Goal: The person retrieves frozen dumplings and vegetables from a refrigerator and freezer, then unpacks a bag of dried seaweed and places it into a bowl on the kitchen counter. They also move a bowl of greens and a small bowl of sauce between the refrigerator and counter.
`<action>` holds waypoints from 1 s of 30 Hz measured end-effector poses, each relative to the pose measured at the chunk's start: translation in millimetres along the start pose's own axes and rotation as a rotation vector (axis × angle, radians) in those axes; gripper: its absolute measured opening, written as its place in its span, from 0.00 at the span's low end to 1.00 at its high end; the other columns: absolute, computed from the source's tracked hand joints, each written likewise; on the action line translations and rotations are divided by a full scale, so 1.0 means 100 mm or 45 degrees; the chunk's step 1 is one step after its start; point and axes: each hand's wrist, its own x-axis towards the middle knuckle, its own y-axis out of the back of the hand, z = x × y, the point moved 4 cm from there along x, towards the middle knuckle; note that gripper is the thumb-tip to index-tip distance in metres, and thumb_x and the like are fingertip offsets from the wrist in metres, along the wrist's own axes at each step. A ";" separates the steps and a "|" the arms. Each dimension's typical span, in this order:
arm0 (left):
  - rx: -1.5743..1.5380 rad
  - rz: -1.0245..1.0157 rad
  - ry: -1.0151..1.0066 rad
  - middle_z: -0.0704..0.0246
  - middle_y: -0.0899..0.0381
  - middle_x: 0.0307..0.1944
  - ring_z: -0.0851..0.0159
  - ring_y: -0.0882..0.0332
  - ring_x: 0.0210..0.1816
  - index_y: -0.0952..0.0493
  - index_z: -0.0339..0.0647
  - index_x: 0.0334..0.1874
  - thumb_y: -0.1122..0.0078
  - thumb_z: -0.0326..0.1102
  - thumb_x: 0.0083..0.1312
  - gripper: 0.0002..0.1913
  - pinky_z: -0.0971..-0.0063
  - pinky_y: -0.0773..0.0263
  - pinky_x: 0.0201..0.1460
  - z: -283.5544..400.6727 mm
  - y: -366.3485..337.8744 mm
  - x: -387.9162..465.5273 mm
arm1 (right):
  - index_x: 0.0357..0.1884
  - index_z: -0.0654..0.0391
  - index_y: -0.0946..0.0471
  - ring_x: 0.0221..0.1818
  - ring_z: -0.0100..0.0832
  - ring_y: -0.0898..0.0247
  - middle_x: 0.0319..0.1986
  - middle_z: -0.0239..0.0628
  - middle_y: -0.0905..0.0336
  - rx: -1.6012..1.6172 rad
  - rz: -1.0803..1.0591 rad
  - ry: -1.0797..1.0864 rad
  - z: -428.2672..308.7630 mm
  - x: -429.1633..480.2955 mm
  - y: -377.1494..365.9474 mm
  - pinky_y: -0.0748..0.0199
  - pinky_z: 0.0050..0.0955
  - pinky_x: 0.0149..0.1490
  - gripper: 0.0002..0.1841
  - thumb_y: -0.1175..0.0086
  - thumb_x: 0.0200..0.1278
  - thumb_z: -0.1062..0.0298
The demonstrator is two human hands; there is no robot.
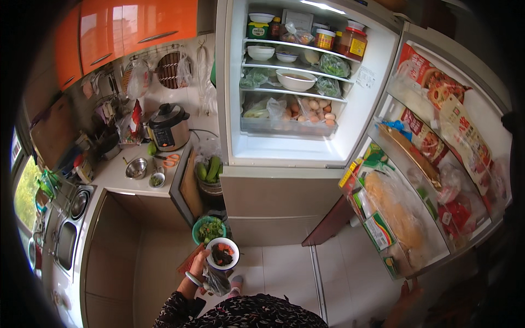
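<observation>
My left hand [199, 262] holds a white bowl [223, 253] by its rim, with dark and orange-red food inside. A plastic bag [216, 281] with something dark in it hangs below the same hand. My right hand [406, 293] is low on the right, its fingers at the bottom edge of the refrigerator door [434, 262]; how firmly they hold it is hard to tell. The refrigerator [283, 152] stands wide open before me. On its shelves are a large white bowl of liquid [296, 80], smaller bowls, jars and bagged greens; eggs [313, 105] lie in the drawer.
A teal basin of leafy greens [209, 230] is near the floor behind the bowl. Left are a counter [135, 180] with an electric pressure cooker [167, 127], orange-handled scissors [170, 160] and metal bowls, and a sink [66, 245]. The door racks hold food packets [465, 139].
</observation>
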 end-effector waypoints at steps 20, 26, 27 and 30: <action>0.035 0.002 -0.131 0.60 0.14 0.51 0.59 0.14 0.47 0.26 0.36 0.67 0.46 0.59 0.69 0.34 0.62 0.18 0.52 0.19 0.76 -1.11 | 0.59 0.61 0.27 0.41 0.30 0.24 0.49 0.39 0.24 -0.764 -0.352 0.244 -0.06 -1.19 0.53 0.23 0.28 0.45 0.25 0.51 0.79 0.46; -0.015 0.096 -0.134 0.60 0.14 0.48 0.59 0.13 0.46 0.24 0.36 0.62 0.45 0.54 0.68 0.30 0.63 0.17 0.52 0.48 1.49 -1.05 | 0.50 0.62 0.24 0.35 0.26 0.25 0.40 0.38 0.20 -0.531 -0.520 0.278 -0.23 -2.68 -0.64 0.24 0.27 0.40 0.13 0.41 0.70 0.66; 0.012 0.131 -0.124 0.60 0.14 0.48 0.59 0.13 0.46 0.24 0.36 0.62 0.45 0.54 0.68 0.30 0.63 0.17 0.52 0.53 1.61 -1.05 | 0.49 0.63 0.24 0.34 0.25 0.24 0.37 0.37 0.19 -0.541 -0.557 0.353 -0.28 -2.90 -0.88 0.24 0.26 0.40 0.13 0.38 0.67 0.70; 0.009 0.233 -0.052 0.60 0.14 0.49 0.58 0.14 0.48 0.24 0.36 0.63 0.45 0.54 0.69 0.30 0.63 0.18 0.54 0.67 1.94 -1.12 | 0.42 0.62 0.22 0.30 0.22 0.26 0.30 0.32 0.19 -0.476 -0.730 0.308 -0.33 -3.46 -1.57 0.25 0.25 0.38 0.13 0.31 0.58 0.74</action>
